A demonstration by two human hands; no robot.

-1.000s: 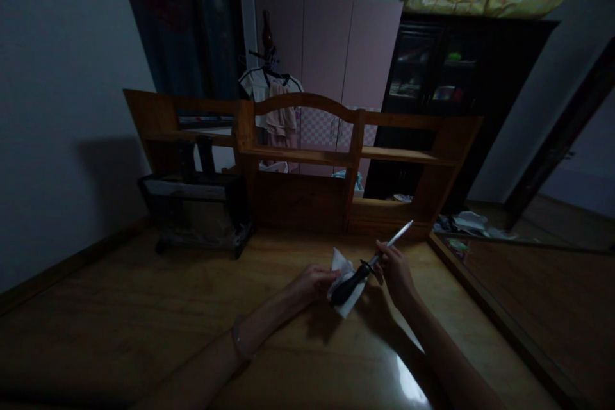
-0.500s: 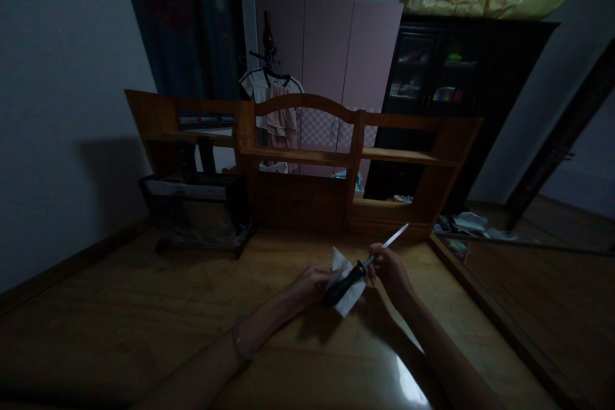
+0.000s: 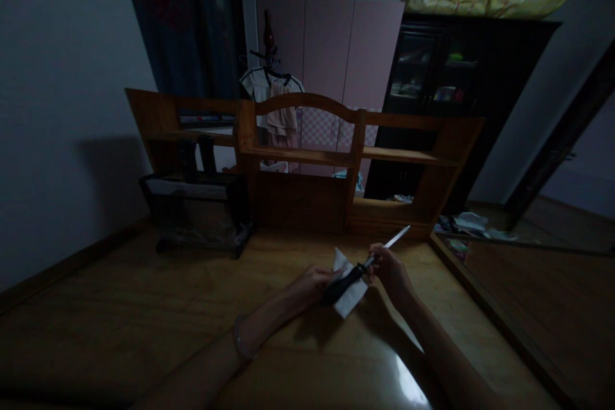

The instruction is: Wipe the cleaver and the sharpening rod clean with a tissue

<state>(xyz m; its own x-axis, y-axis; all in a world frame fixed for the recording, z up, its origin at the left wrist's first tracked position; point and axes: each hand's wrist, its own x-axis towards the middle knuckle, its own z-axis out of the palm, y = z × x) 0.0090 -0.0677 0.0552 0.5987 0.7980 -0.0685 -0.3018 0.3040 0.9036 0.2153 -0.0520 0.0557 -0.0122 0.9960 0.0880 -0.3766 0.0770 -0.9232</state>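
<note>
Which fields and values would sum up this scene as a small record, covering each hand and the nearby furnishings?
left hand: holds white sheet at the tool's dark handle
right hand: grips the tool by its metal shaft
sheet material: cloth or paper, cannot tell
surface: wooden surface, below both hands
left side: black rack, two black handles upright above it
behind: wooden shelf unit
light: dim

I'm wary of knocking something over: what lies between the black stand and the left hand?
Only bare wooden tabletop between the black stand and left hand, as the head view shows.
</note>
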